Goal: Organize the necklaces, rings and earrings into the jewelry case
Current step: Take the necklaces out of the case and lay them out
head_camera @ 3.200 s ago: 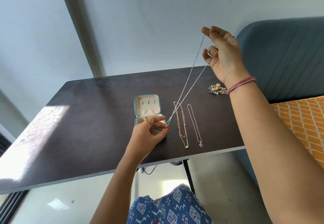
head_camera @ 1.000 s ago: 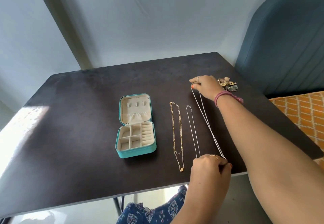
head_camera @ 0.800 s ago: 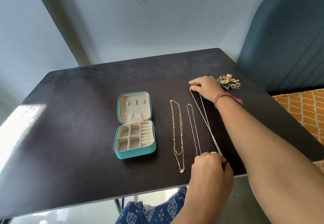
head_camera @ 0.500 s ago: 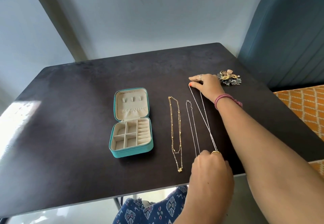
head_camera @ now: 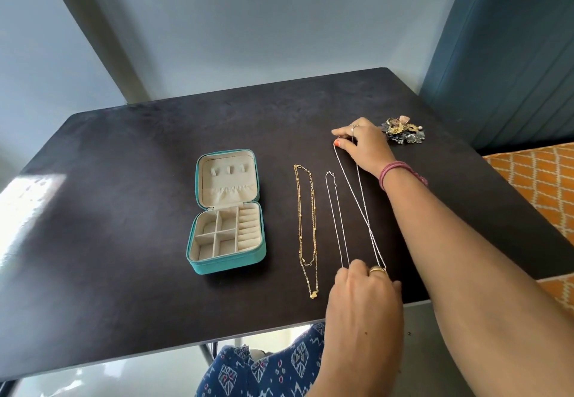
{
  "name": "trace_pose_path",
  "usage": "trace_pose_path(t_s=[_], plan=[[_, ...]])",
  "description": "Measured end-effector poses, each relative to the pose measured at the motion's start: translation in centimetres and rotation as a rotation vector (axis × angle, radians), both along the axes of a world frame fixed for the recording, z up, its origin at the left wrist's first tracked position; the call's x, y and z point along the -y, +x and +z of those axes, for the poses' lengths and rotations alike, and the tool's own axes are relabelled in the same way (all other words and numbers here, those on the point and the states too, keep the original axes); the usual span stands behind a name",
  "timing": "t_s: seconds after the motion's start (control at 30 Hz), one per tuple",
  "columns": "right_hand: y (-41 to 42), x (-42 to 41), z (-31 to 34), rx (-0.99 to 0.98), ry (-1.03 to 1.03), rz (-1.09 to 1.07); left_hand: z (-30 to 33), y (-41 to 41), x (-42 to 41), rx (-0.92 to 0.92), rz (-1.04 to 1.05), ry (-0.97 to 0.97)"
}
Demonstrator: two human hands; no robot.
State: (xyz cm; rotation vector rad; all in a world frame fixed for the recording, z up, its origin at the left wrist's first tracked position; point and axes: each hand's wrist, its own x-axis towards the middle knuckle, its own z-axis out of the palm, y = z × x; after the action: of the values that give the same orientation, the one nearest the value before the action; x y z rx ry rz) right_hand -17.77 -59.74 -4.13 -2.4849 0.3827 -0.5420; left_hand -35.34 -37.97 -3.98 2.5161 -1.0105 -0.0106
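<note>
Since the earliest frame the long silver chain point(head_camera: 360, 207) has come down from the air and lies stretched on the dark table point(head_camera: 124, 160), the right hand point(head_camera: 363, 145) pinching its far end, the left hand point(head_camera: 363, 297) its near end. The teal case point(head_camera: 228, 210), its cream felt compartments empty, stands open; the gold necklace point(head_camera: 307, 229), the thin silver one point(head_camera: 337, 216) and the heap of earrings point(head_camera: 403, 134) remain outside it.

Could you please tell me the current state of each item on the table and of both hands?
jewelry case: open, lid laid back, compartments empty.
gold necklace: laid out straight, untouched.
short silver necklace: laid out straight beside it.
long silver necklace: stretched on the table between both hands.
right hand: pinches its far end.
left hand: holds its near end.
pile of earrings and rings: heaped, unsorted.
</note>
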Motion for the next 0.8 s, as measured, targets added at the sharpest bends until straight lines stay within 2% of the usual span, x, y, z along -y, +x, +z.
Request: trace_pose_path(t_s=[0.17,0.33,0.4,0.47,0.63,0.8], plan=[[0.2,0.1,-0.3,-0.002,-0.029,-0.010,0.1,0.2,0.0,0.022,0.005,0.002],[0.2,0.2,-0.4,0.015,-0.035,0.005,1.0,0.2,-0.3,-0.101,-0.014,-0.108],[0.1,0.3,-0.4,0.043,0.007,0.010,1.0,0.2,-0.8,-0.159,-0.004,-0.158],[-0.1,0.3,-0.2,0.092,0.081,-0.004,1.6,0.4,-1.8,-0.139,-0.008,-0.231],[-0.5,0.2,0.2,0.179,0.261,-0.050,2.6,3.0,-5.2,-0.004,0.067,-0.524],[-0.6,0.2,0.1,0.198,0.363,-0.059,2.9,5.7,-8.8,-0.083,0.187,-0.577]])
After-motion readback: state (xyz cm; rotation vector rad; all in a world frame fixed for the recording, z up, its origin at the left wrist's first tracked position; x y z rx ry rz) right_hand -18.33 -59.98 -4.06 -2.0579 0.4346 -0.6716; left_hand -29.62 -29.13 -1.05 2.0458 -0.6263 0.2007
